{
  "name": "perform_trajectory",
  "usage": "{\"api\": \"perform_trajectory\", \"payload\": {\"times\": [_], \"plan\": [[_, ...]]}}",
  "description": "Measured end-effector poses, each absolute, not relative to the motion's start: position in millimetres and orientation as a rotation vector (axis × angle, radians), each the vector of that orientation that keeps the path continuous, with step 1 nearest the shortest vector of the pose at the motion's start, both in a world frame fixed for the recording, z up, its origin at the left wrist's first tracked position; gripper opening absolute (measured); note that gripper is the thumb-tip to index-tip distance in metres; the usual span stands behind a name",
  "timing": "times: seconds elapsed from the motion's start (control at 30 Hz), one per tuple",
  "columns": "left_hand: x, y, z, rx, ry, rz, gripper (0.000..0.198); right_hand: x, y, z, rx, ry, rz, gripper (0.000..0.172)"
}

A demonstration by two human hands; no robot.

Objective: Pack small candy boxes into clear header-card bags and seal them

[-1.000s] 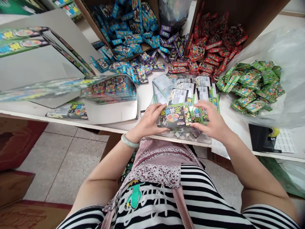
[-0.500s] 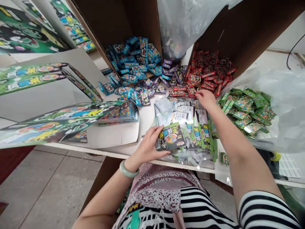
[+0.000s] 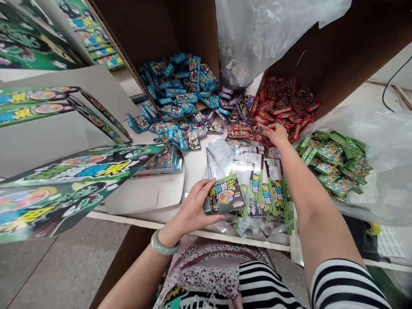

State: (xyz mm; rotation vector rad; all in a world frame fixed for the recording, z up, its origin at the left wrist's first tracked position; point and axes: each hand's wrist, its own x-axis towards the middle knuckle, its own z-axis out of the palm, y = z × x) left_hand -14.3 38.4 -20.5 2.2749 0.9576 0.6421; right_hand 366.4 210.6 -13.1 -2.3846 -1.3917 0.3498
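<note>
My left hand [image 3: 192, 207] holds a black and green printed packet [image 3: 225, 195] by its left edge, thumb below and fingers on top. Under and right of it lie several flat printed bags [image 3: 265, 193] with green and black fronts and clear plastic. My right hand [image 3: 277, 134] is at the near edge of the heap of small red packets [image 3: 286, 103], its fingertips pinched together on a red packet [image 3: 261, 134]. Small blue packets [image 3: 183, 90] and purple packets [image 3: 241, 103] lie further left.
Green packets [image 3: 334, 159] are piled on a clear plastic sheet at right. A printed display box [image 3: 144, 193] with stacked packs stands open at left. Cardboard boxes [image 3: 193, 25] and a hanging plastic bag [image 3: 244, 38] rise behind. The table's front edge [image 3: 244, 243] runs near my body.
The view has shifted slightly, so the display box looks larger and lower. My left hand still holds the printed packet, and my right hand stays at the red heap.
</note>
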Motion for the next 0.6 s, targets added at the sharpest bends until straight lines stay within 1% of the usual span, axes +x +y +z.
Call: {"api": "perform_trajectory", "payload": {"times": [0.1, 0.2, 0.3, 0.4, 0.43, 0.5, 0.6], "plan": [[-17.0, 35.8, -18.1, 2.269, 0.978, 0.655, 0.101, 366.9, 180.0, -1.2, -2.029, -1.462, 0.477, 0.04], [-20.7, 34.8, -15.9, 2.277, 0.982, 0.686, 0.099, 365.7, 134.9, 10.4, -1.674, -1.593, 0.743, 0.039], [-22.2, 34.6, -15.3, 2.298, 0.984, 0.737, 0.097, 364.7, 86.9, 14.3, -1.426, -1.736, 0.902, 0.033], [-20.9, 32.5, -15.7, 2.325, 0.971, 0.776, 0.095, 367.0, 47.7, 7.2, -1.262, -1.955, 0.827, 0.016], [-20.1, 31.1, -16.0, 2.337, 0.963, 0.785, 0.095, 368.6, 36.8, 3.2, -1.247, -2.047, 0.78, 0.014], [-18.6, 27.7, -16.4, 2.355, 0.953, 0.784, 0.095, 371.0, 17.4, -5.6, -1.298, -2.165, 0.676, 0.021], [-16.3, 22.3, -16.7, 2.37, 0.952, 0.76, 0.095, 365.8, -6.2, -16.9, -1.554, -2.086, 0.467, 0.03]]}}
